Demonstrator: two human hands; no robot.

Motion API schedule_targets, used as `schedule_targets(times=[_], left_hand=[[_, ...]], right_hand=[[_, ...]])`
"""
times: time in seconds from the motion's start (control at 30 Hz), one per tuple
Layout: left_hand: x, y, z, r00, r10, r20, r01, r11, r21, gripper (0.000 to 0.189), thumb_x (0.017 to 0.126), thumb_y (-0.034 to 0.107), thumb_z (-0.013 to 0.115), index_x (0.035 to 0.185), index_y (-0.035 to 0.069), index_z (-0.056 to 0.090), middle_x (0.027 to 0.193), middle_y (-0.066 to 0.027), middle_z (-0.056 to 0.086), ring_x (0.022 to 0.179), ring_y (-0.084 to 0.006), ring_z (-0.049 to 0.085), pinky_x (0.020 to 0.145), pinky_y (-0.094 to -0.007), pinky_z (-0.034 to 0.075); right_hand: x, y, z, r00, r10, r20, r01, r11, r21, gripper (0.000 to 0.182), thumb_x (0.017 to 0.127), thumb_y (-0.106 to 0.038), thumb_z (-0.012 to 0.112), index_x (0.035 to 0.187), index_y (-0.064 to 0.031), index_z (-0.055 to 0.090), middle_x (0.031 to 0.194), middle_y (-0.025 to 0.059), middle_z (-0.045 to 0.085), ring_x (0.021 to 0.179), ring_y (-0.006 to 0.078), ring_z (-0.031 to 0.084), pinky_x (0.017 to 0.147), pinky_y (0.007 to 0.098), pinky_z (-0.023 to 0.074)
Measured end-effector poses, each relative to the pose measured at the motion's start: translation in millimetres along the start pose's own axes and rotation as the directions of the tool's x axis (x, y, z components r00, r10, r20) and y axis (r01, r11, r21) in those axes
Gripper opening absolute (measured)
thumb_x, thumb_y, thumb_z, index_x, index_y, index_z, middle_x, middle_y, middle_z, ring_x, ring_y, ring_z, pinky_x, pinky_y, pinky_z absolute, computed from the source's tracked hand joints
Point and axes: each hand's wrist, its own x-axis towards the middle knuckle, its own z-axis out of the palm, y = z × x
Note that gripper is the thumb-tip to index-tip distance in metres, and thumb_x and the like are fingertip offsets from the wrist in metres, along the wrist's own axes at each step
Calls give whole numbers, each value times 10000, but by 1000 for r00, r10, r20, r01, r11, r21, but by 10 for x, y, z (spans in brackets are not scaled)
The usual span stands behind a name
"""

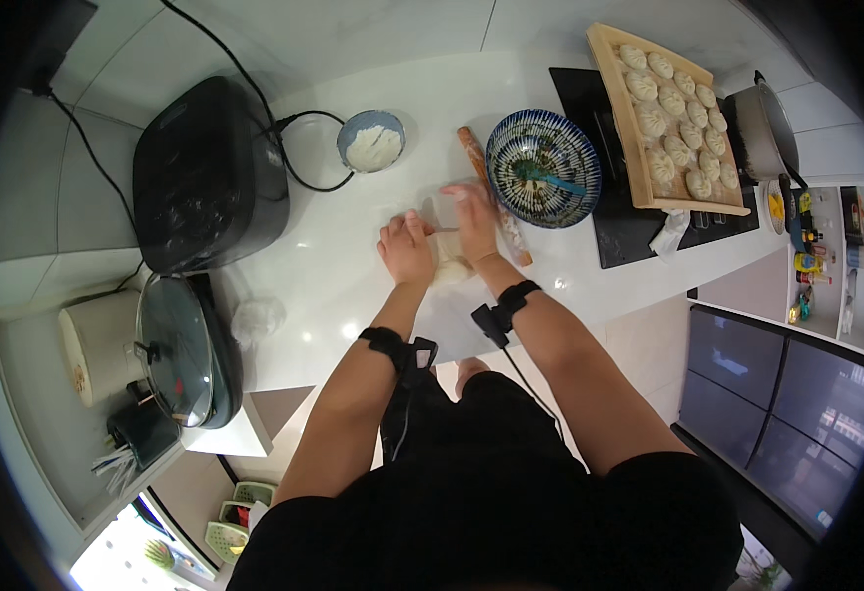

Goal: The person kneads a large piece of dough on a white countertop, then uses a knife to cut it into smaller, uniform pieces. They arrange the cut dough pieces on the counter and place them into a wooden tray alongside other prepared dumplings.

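Pale dough lies on the white countertop between my hands. My left hand rests at its left side with the fingers bent; whether it grips the dough is hidden. My right hand is at the dough's right edge, slightly blurred, its fingers pointing up and left. Just right of that hand a floury wooden rolling pin lies slanted, partly behind the hand and a patterned blue bowl. The bowl contains dark green remnants and a blue utensil. Up and left, a small bowl holds white flour.
A wooden tray of pleated buns stands over the black cooktop, beside a metal pot. On the left are a black appliance with a cable, a glass-lidded electric pan and a crumpled clear plastic item.
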Motion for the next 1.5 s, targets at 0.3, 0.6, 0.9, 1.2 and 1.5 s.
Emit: schedule_targets(times=[0.3,0.6,0.9,1.2,1.5], left_hand=[[-850,-307,243,911,-393,122,410,842,-349,530,1025,550,306,1378,275,590,1484,-78,426,1362,-366,300,1162,-467,210],[-864,-139,310,966,-256,34,198,651,-733,458,1026,425,498,1234,31,604,1152,-172,658,1079,-288,588,945,-398,468],[-998,-22,440,983,-184,22,149,713,-685,275,1008,250,583,1203,56,591,1070,-95,618,939,-199,564,841,-336,474],[-1648,-314,676,838,471,-276,-444,882,160,266,923,131,577,1188,108,588,1236,-107,550,1118,-350,489,982,-499,338],[-725,-119,538,859,420,-294,-351,900,261,322,888,260,618,1188,144,607,1178,-66,579,1157,-305,496,1066,-480,307]], right_hand=[[-836,15,-502,984,-129,126,178,814,-553,318,964,-223,567,1232,-53,601,1184,158,584,1154,374,511,1020,460,386],[-946,-61,-378,822,487,295,-564,770,298,241,1014,-201,513,1168,-26,574,1179,192,573,1130,322,533,973,391,431],[-988,49,-337,971,239,23,-239,970,44,267,993,-126,523,1245,-39,541,1166,185,539,1042,316,557,924,394,458],[-1585,-245,-656,967,-174,188,228,918,-324,279,871,-165,632,1149,-143,633,1142,85,592,1092,306,541,952,433,395],[-631,-93,-286,953,-162,255,249,899,-361,291,889,-129,571,1170,-162,640,1156,69,607,1105,305,538,954,433,384]])
